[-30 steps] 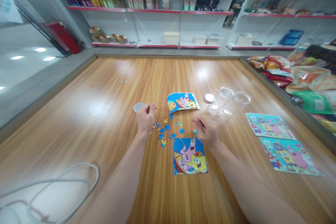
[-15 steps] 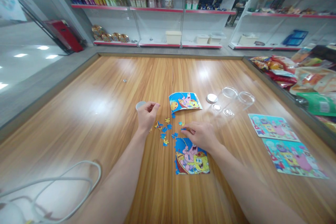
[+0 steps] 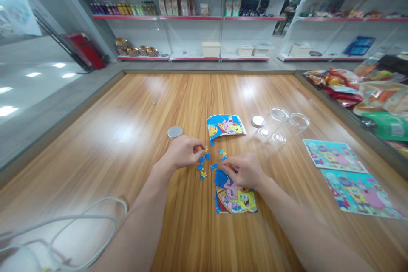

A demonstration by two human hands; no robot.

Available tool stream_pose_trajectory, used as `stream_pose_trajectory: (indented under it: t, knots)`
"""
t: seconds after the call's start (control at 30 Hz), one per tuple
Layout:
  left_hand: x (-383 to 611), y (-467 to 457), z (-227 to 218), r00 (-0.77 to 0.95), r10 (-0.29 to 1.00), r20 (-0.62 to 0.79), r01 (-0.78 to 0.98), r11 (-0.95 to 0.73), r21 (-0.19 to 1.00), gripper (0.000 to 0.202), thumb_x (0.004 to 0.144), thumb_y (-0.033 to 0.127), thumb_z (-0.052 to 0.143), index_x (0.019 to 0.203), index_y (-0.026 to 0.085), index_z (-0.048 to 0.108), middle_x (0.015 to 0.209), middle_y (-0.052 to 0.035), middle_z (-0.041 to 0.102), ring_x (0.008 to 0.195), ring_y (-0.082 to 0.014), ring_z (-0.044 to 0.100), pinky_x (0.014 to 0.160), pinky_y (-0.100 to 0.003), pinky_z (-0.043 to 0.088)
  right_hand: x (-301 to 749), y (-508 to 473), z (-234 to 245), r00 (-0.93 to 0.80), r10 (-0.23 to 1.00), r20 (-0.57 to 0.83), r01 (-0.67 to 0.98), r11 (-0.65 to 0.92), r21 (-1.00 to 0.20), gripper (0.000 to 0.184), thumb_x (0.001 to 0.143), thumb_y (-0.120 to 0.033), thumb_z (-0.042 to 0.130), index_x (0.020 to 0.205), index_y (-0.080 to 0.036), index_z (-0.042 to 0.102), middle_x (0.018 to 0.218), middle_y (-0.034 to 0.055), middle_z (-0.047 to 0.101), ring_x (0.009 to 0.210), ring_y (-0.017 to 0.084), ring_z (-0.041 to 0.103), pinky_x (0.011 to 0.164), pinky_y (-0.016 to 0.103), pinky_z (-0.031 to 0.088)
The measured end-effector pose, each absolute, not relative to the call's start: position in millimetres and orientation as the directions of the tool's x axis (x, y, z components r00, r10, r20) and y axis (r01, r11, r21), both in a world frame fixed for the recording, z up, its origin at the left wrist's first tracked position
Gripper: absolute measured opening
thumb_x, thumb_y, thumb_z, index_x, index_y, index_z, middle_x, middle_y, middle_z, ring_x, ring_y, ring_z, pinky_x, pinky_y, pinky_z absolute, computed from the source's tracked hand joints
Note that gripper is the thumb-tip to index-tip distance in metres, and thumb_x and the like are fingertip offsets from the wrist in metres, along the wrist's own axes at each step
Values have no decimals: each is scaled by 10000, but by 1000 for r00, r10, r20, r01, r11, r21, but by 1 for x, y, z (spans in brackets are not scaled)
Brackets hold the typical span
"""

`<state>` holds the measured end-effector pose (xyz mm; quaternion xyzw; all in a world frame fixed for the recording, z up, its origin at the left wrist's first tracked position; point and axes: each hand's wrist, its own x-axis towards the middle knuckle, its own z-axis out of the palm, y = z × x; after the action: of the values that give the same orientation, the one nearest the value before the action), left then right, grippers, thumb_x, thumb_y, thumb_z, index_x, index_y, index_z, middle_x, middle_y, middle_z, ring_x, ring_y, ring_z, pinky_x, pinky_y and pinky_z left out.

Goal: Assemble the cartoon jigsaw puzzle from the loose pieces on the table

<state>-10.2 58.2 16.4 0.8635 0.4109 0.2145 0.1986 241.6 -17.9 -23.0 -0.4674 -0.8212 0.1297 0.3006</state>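
Note:
My left hand [image 3: 184, 152] is closed, thumb and fingertips together, at the upper left edge of a group of loose jigsaw pieces [image 3: 200, 167]. Whatever it may pinch is hidden. My right hand [image 3: 245, 168] pinches a small blue jigsaw piece [image 3: 224, 159] above the top edge of a partly assembled puzzle [image 3: 235, 197]. That puzzle shows a pink and a yellow cartoon figure in a boat, and the hand covers its upper right corner. Behind the hands lies a curled picture card [image 3: 227, 126] with the same scene.
A round lid [image 3: 175, 132] lies beyond my left hand. Another lid [image 3: 258, 121] is beside clear jars [image 3: 279, 114] at the right. Two cartoon pictures [image 3: 334, 155] lie farther right, near snack bags [image 3: 344, 87]. A white cable [image 3: 111, 216] loops at lower left.
My left hand has moved right and down from beside the lid to the loose pieces, uncovering the lid. My right hand stays by the puzzle's top edge. The view has shifted slightly.

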Motion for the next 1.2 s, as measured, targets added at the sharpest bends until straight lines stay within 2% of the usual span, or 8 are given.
stream_pose_trajectory:
  t: [0.2, 0.3, 0.43, 0.63, 0.87, 0.97, 1.1, 1.2]
  knots:
    - [7, 50, 18, 755, 655, -10, 580, -661, 476, 378, 758, 199, 696, 1090, 362, 773, 766, 19, 756, 646, -160, 643, 613, -246, 390, 245, -17, -25, -330, 864, 379, 700, 494, -516, 204, 910, -319, 605, 889, -202, 771, 560, -15, 633, 448, 90, 494, 521, 237, 323]
    - [11, 49, 17, 791, 604, -98, 567, -663, 490, 363, 783, 200, 686, 1094, 366, 774, 821, 10, 776, 697, -172, 675, 660, -252, 426, 246, -18, -22, -337, 864, 373, 696, 496, -519, 203, 899, -320, 602, 862, -200, 762, 530, -20, 602, 440, 93, 481, 521, 237, 320]
    - [9, 51, 16, 785, 614, -82, 568, -661, 490, 312, 778, 189, 684, 1033, 335, 788, 863, 10, 785, 749, -179, 695, 682, -249, 439, 241, -21, -11, -421, 860, 289, 699, 511, -501, 122, 827, -337, 673, 814, -226, 722, 561, -28, 619, 504, 115, 548, 546, 243, 305]
    - [6, 52, 14, 791, 608, -74, 557, -665, 497, 403, 793, 90, 575, 1024, 340, 791, 905, 13, 786, 778, -167, 694, 706, -249, 438, 237, -21, -6, -434, 891, 130, 802, 448, -394, 218, 794, -425, 717, 819, -229, 626, 629, -22, 652, 591, 157, 605, 569, 261, 251]
    - [8, 50, 20, 755, 650, -88, 598, -627, 500, 220, 765, 325, 763, 982, 295, 769, 723, 23, 704, 634, -153, 619, 579, -245, 346, 240, -19, -10, -412, 905, 108, 821, 420, -388, 240, 798, -429, 720, 753, -226, 600, 613, -29, 638, 589, 150, 596, 568, 266, 234]
    - [7, 51, 18, 760, 642, -103, 595, -623, 508, 180, 761, 269, 747, 938, 292, 768, 746, 23, 720, 659, -155, 637, 579, -242, 347, 240, -18, -9, -396, 912, 106, 828, 405, -389, 244, 797, -429, 721, 742, -224, 601, 604, -29, 633, 585, 150, 596, 567, 264, 230]
    - [2, 53, 16, 758, 643, -109, 599, -620, 506, 289, 806, 143, 626, 963, 335, 775, 816, 26, 752, 725, -157, 665, 638, -239, 380, 240, -17, -11, -393, 913, 108, 828, 403, -391, 237, 790, -423, 733, 744, -225, 611, 604, -33, 635, 577, 145, 593, 560, 261, 223]
    - [2, 54, 18, 734, 672, -100, 623, -606, 494, 207, 817, 251, 686, 1000, 311, 762, 795, 11, 734, 674, -162, 639, 596, -244, 350, 241, -17, -11, -393, 913, 113, 829, 404, -386, 241, 793, -423, 736, 738, -223, 613, 615, -30, 644, 575, 139, 588, 558, 261, 225]
